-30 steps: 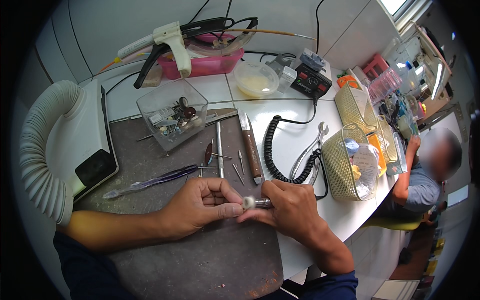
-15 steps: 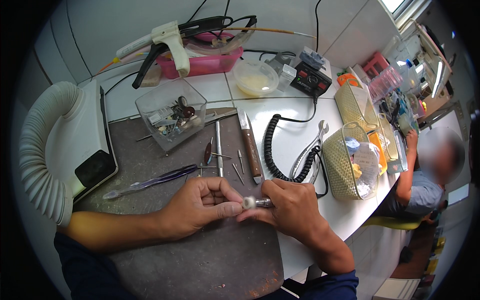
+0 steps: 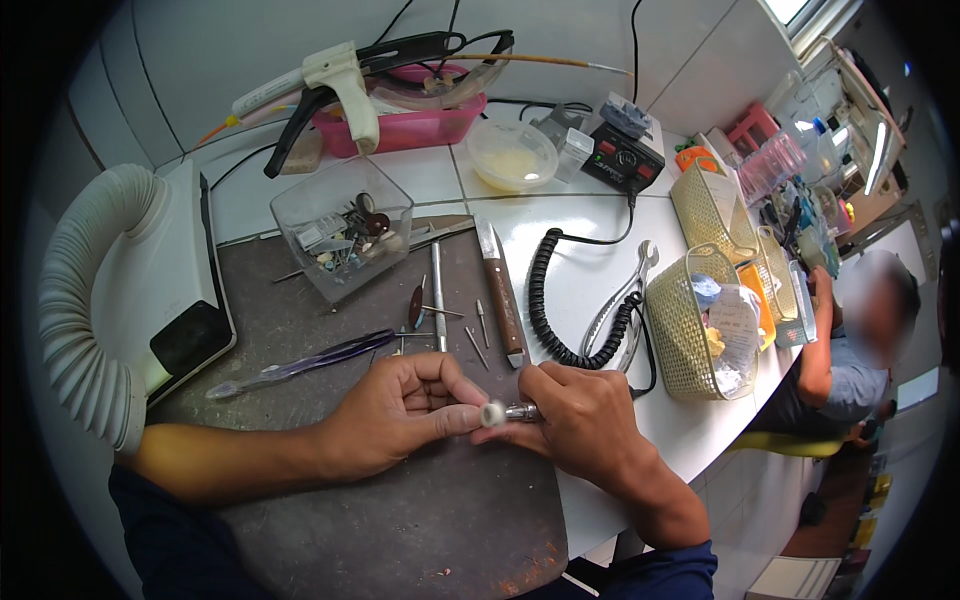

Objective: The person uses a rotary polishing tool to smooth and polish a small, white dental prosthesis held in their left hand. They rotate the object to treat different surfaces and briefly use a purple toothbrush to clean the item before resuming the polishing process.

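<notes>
My right hand (image 3: 592, 418) is wrapped round a metal rotary handpiece (image 3: 523, 411). A small whitish round tip (image 3: 493, 413) sits at its front end, slightly blurred. My left hand (image 3: 405, 408) pinches right beside that tip, thumb against forefinger. Whatever lies between those fingers is too small or hidden to name. Just beyond the hands are thin metal burs (image 3: 481, 322), a metal rod (image 3: 438, 300) and a brown disc on a shank (image 3: 416, 306). A wooden-handled knife (image 3: 502, 300) points away from me, and a purple clear-handled brush (image 3: 300, 364) lies to the left.
Both forearms rest over a dark board (image 3: 400, 540) on the white table. A clear bin of bits (image 3: 345, 275) stands behind. The coiled black cord (image 3: 545, 300) runs to a control box (image 3: 625, 158). A white hose unit (image 3: 180, 290) flanks the left; baskets (image 3: 690, 345) and a seated person are right.
The handpiece and its whitish tip have shifted slightly left and turned a little, so the tip's round face shows more. My left hand stays nearly still. The seated person's arm has lowered slightly.
</notes>
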Tool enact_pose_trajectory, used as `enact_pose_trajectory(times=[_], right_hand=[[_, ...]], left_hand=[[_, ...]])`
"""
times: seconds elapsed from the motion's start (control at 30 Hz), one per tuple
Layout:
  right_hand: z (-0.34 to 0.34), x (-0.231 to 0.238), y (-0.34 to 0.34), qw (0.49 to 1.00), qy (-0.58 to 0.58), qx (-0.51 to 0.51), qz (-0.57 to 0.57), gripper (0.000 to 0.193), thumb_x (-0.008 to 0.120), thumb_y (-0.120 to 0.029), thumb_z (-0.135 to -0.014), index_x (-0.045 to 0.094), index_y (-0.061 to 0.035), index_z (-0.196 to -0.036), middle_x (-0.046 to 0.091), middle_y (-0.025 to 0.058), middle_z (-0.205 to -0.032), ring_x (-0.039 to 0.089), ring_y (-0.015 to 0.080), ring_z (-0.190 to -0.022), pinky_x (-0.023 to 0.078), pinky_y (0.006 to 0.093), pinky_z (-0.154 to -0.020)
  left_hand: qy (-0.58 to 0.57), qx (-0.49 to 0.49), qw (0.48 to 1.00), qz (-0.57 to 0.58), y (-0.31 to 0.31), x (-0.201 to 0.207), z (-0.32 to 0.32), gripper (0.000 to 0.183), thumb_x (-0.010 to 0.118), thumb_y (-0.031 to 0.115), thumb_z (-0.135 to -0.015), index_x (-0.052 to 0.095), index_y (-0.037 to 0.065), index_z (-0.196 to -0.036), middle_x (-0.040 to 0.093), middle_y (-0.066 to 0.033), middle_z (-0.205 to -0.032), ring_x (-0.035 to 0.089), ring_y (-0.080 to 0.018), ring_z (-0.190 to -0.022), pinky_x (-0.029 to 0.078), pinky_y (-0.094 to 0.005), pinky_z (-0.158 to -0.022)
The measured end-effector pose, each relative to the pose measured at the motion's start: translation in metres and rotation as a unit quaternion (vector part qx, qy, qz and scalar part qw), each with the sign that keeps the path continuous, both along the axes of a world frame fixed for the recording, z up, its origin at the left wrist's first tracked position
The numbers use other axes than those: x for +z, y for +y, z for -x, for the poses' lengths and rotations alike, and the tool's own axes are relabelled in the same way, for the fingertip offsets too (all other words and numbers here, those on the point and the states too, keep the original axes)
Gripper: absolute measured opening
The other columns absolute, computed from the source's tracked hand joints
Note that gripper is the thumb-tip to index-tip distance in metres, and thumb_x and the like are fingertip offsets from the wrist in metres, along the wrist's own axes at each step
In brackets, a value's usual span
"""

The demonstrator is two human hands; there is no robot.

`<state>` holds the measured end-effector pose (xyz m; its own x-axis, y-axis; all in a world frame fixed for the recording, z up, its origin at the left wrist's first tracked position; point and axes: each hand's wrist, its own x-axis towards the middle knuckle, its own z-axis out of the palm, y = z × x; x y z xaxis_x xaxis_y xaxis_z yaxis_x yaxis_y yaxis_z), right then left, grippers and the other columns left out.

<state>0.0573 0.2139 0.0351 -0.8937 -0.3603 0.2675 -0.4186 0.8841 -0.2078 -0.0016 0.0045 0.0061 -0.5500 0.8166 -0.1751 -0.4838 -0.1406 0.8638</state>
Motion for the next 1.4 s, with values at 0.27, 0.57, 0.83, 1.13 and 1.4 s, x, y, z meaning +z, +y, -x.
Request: enact_pose_trajectory(times=[0.27, 0.57, 0.83, 1.13, 1.4], right_hand=[[0.001, -0.003, 0.001, 0.999, 0.017, 0.009, 0.027, 0.056, 0.076, -0.057, -0.064, 0.051, -0.0075, -0.065, 0.05, 0.002, -0.051, 0.052, 0.0173, -0.039, 0.039, 0.0315, -0.037], [0.0, -0.001, 0.002, 0.999, -0.026, -0.038, 0.015, 0.059, 0.066, -0.063, -0.073, 0.051, -0.007, -0.066, 0.055, 0.0058, -0.054, 0.06, 0.0225, -0.044, 0.046, 0.0335, -0.039], [-0.001, 0.002, 0.002, 0.999, -0.023, -0.042, -0.004, 0.057, 0.067, -0.061, -0.074, 0.051, -0.007, -0.066, 0.055, 0.0053, -0.057, 0.061, 0.0207, -0.047, 0.046, 0.0327, -0.04], [-0.001, 0.004, 0.002, 0.997, -0.044, -0.067, -0.008, 0.059, 0.068, -0.063, -0.071, 0.054, -0.0063, -0.068, 0.058, 0.0069, -0.058, 0.063, 0.0226, -0.05, 0.047, 0.0335, -0.042], [0.003, 0.018, 0.014, 0.979, -0.09, -0.143, 0.11, 0.037, 0.071, -0.029, -0.082, 0.049, -0.0015, -0.094, 0.058, 0.0136, -0.07, 0.062, 0.0327, -0.06, 0.047, 0.0388, -0.054]], left_hand=[[0.009, 0.007, 1.0, -0.009, -0.001, -0.003, -0.001, 0.013, 0.065, 0.005, -0.089, 0.054, 0.002, -0.094, 0.063, -0.0106, -0.101, 0.062, -0.0116, -0.092, 0.051, -0.0248, -0.084], [0.001, 0.037, 0.999, -0.009, 0.001, -0.003, -0.002, 0.013, 0.064, 0.003, -0.089, 0.052, 0.004, -0.095, 0.062, -0.0095, -0.101, 0.061, -0.0123, -0.095, 0.05, -0.0255, -0.085], [0.002, 0.039, 0.999, -0.003, 0.001, 0.0, -0.004, 0.012, 0.063, 0.001, -0.088, 0.053, 0.003, -0.094, 0.062, -0.0106, -0.102, 0.061, -0.0121, -0.092, 0.05, -0.0259, -0.081], [0.011, 0.049, 0.999, 0.005, 0.002, 0.002, -0.005, 0.013, 0.065, 0.002, -0.088, 0.054, 0.004, -0.094, 0.06, -0.0093, -0.099, 0.06, -0.0122, -0.088, 0.049, -0.0259, -0.079], [-0.001, 0.045, 0.999, -0.021, 0.002, -0.001, -0.005, 0.014, 0.064, 0.004, -0.089, 0.054, 0.003, -0.097, 0.059, -0.0075, -0.096, 0.057, -0.0116, -0.089, 0.046, -0.0256, -0.08]])
